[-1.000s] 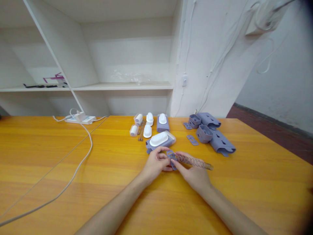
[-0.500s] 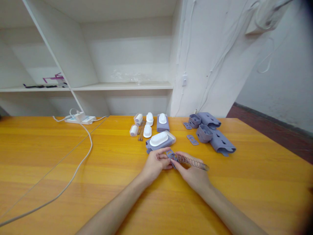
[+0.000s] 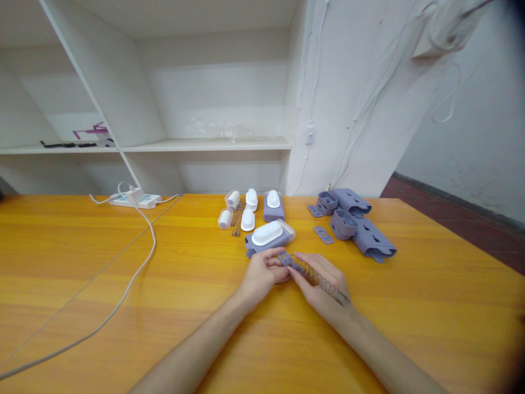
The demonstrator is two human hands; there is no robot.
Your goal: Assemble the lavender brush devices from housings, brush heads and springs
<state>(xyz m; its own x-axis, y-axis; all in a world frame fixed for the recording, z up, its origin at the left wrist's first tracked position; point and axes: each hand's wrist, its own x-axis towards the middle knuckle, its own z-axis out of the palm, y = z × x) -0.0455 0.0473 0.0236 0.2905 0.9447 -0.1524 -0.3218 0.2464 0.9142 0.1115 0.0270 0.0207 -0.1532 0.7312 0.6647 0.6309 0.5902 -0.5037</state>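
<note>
My left hand and my right hand meet low over the orange table, fingers pinched together. Between them sits a small flat lilac plastic piece, gripped by the left fingers. A long coiled metal spring runs from that piece back over my right hand, held by its fingers. Just beyond the hands lies a lilac housing with a white ridged insert.
Behind are white ridged caps, small white rollers, more springs and another lilac unit. Lilac shells and flat lilac pieces lie right. A power strip with white cable sits left. Shelves stand behind.
The spring's free end has swung from pointing right across the table to lying diagonally over the back of my right hand. Both hands stay in place.
</note>
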